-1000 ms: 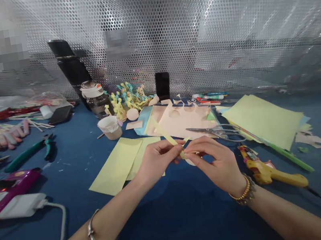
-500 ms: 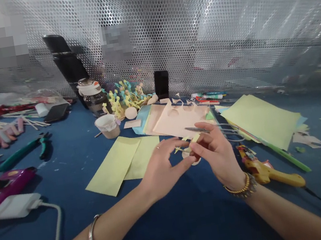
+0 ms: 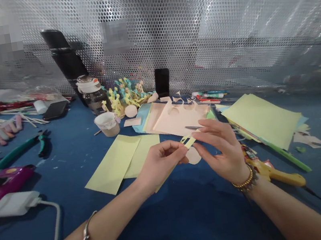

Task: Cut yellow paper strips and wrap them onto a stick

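My left hand [image 3: 162,162] and my right hand [image 3: 221,147] are raised over the blue table mat, pinching a short yellow paper strip [image 3: 188,142] between their fingertips. Just below the strip is a pale pink paper disc [image 3: 193,155]; I cannot tell whether it is attached to the strip. My right hand covers most of a pair of steel scissors, whose blade tip [image 3: 192,127] shows beyond my fingers. Two pale yellow paper sheets [image 3: 112,164] lie to the left of my left hand, partly under my wrist.
A cut peach paper sheet [image 3: 178,119] lies beyond the hands, and a pale yellow paper stack [image 3: 263,122] lies right. A yellow glue gun [image 3: 279,176] sits by my right wrist. Further back are a paper cup [image 3: 107,124], a bottle [image 3: 93,98], pliers [image 3: 21,152] and a perforated metal backdrop [image 3: 195,29].
My hands have moved slightly apart, and my right hand has risen over the scissors. The long yellow strip seen a second ago now appears as a short piece between my fingers.
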Demonstrator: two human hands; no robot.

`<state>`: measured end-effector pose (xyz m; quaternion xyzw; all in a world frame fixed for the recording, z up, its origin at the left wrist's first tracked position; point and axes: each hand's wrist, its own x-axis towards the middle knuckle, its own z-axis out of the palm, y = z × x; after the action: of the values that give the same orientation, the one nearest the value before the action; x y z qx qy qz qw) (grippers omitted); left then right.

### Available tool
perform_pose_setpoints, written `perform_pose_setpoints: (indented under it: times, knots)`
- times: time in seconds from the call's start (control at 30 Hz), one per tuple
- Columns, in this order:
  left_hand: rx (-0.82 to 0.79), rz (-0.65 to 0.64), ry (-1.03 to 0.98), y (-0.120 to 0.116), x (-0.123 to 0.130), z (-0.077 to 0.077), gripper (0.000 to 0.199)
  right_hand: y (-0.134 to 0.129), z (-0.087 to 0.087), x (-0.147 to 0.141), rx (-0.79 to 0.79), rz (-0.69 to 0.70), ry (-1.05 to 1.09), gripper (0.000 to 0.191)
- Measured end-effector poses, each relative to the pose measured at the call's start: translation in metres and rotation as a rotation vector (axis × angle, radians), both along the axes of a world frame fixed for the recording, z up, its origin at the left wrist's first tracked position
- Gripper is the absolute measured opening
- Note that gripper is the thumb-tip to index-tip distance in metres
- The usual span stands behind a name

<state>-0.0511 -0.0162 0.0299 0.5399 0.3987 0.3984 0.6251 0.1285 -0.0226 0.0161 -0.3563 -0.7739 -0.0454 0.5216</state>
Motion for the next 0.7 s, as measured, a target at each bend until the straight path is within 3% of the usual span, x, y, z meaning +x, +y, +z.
perform_pose_setpoints:
  times: [0.17, 0.37, 0.6, 0.7]
  knots:
    - [-0.056, -0.022, -0.100, 0.0008, -0.0006, -0.0016, 0.016, 0.0021, 0.0036, 0.0014, -0.070, -0.042, -0.035, 0.019]
    - [-0.117, -0.045, -0.172, 0.0027, -0.0012, -0.0031, 0.016, 0.0002, 0.0050, -0.0015, -0.140, -0.029, -0.012, 0.022]
    - [-0.165, -0.079, -0.123, 0.0030, -0.0036, -0.0043, 0.020, -0.0002, 0.0055, -0.0017, -0.113, -0.041, -0.024, 0.011]
    - [-0.174, -0.069, -0.107, 0.0026, -0.0051, -0.0050, 0.021, -0.0010, 0.0064, -0.0031, -0.176, -0.033, 0.005, 0.010]
